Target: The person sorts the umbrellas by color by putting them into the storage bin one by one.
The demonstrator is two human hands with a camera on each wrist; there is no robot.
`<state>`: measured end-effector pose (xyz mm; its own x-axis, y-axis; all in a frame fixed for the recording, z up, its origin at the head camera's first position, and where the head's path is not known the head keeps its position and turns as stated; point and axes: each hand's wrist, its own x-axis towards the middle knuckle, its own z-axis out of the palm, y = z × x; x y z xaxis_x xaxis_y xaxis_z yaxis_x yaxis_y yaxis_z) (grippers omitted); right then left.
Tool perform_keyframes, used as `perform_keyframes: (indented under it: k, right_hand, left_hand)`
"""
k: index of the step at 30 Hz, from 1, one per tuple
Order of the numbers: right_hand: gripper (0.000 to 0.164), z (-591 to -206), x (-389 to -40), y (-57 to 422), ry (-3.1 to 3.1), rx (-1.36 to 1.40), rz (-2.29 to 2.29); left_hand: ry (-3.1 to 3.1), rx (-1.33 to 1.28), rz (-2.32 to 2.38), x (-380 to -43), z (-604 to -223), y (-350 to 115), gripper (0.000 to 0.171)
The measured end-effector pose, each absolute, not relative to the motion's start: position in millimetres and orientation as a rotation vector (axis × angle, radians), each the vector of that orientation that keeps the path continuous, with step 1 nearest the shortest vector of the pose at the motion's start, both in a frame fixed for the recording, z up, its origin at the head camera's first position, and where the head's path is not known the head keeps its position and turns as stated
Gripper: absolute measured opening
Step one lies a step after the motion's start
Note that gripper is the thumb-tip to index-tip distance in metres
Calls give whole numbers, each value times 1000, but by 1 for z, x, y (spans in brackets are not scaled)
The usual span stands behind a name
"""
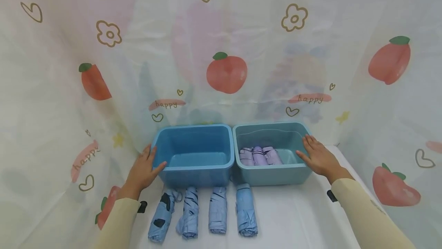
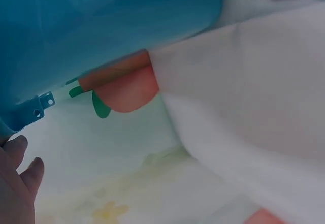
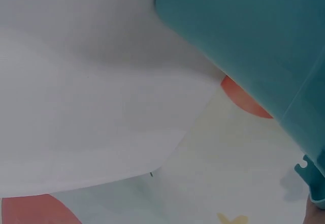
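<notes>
My left hand (image 1: 142,172) rests at the left end of a blue plastic bin (image 1: 197,169), fingers extended along its rim and thumb over the front corner. At the right end of a grey-green bin (image 1: 276,174), my right hand (image 1: 319,157) touches the rim with straight fingers. Three rolled purple folding umbrellas (image 1: 259,156) lie side by side in the left part of the grey-green bin. Nothing lies in the blue bin. In front of the bins, several rolled light-blue folding umbrellas (image 1: 218,210) lie in a row; the leftmost umbrella (image 1: 161,216) has dark patches.
Both bins stand side by side on a white-covered table (image 1: 286,218), close against a printed curtain (image 1: 228,30) that also hangs at both sides. The table's right edge runs beside my right forearm. Each wrist view shows a bin's outer wall, the blue wall (image 2: 101,26) and the green wall (image 3: 254,41).
</notes>
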<state>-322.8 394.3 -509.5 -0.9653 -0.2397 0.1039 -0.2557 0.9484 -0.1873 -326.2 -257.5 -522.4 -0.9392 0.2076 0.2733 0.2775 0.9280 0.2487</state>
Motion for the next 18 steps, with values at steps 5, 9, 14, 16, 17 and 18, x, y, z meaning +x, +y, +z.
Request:
perform_keyframes:
  k: [5, 9, 14, 16, 17, 18]
  right_hand:
    - [89, -508, -323, 394, -3028, 385, 332]
    - [90, -508, -322, 395, -3030, 391, 333]
    - [93, -506, -321, 396, -3062, 372, 320]
    - [93, -506, -322, 395, -3075, 370, 323]
    - [93, -506, -323, 395, -3080, 373, 321]
    - [94, -507, -324, 395, -3086, 370, 318]
  left_hand:
    - [-2833, -301, -562, -296, -535, -264, 83]
    - [-2864, -190, -642, -268, -552, -272, 83]
    - [-2968, -52, -669, -240, -578, -280, 90]
    - [-3025, -1, -679, -232, -587, -281, 94]
    - [-3057, 23, -684, -227, -590, -282, 95]
    - [-3087, 41, -689, -224, -593, -281, 96]
